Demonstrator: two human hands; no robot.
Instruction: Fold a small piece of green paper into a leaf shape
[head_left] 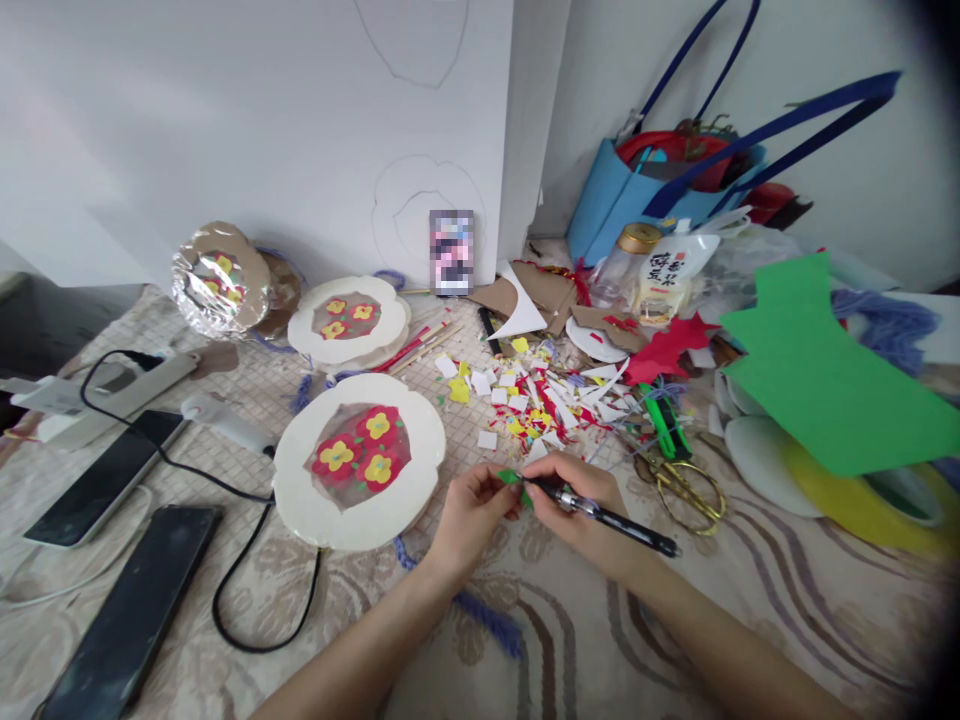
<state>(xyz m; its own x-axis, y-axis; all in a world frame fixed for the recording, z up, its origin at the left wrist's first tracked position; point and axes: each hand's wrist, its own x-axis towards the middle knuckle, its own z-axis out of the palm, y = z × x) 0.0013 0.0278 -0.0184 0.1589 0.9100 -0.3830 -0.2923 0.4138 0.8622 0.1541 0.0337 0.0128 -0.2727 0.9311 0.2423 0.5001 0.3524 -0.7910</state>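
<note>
Between the fingers of my left hand is a small green paper piece, pinched at its edge. My right hand grips a black pen, its tip end meeting the green paper. Both hands are close together above the patterned tablecloth. Just left of them lies a white scalloped fan-shaped frame with red and yellow paper flowers on its sheer centre. A purple braided cord with a tassel runs from under it beneath my left wrist.
Paper scraps spread beyond my hands. Gold-handled scissors, a green cutter, green paper and a tape roll lie right. A glue gun, cable and phones are left. A blue bag stands behind.
</note>
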